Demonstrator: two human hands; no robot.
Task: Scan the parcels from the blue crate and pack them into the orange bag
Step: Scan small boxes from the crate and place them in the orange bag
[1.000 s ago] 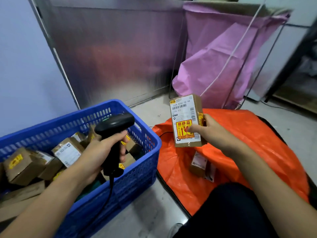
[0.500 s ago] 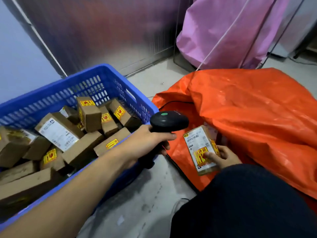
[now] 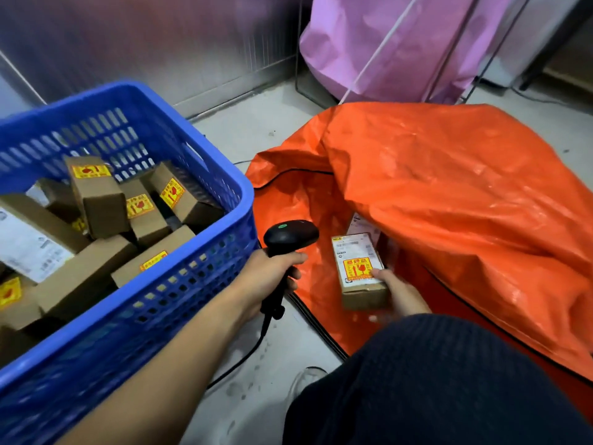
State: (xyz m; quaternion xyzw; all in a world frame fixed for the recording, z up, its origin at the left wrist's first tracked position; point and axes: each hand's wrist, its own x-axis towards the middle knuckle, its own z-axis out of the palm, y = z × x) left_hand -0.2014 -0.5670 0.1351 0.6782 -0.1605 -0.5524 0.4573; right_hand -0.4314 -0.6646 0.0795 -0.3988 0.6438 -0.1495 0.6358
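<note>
My left hand point(image 3: 271, 277) grips a black handheld scanner point(image 3: 288, 240) beside the blue crate point(image 3: 179, 284), which holds several brown cardboard parcels with yellow fragile stickers point(image 3: 99, 195). My right hand point(image 3: 399, 292) holds a small brown parcel point(image 3: 359, 271) with a white label and yellow sticker, low inside the mouth of the orange bag point(image 3: 449, 200). Another labelled parcel point(image 3: 364, 224) lies deeper in the bag, partly hidden under the bag's folded top.
A pink bag on a metal frame point(image 3: 394, 43) stands behind the orange bag. A metal wall panel point(image 3: 160, 36) runs behind the crate. My dark-trousered knee point(image 3: 433, 380) fills the lower right. The scanner cable point(image 3: 244, 358) trails on the grey floor.
My right hand has lowered the parcel from in front of the scanner down into the orange bag's opening. My left hand has moved the scanner down and right, off the crate. The view tilted down.
</note>
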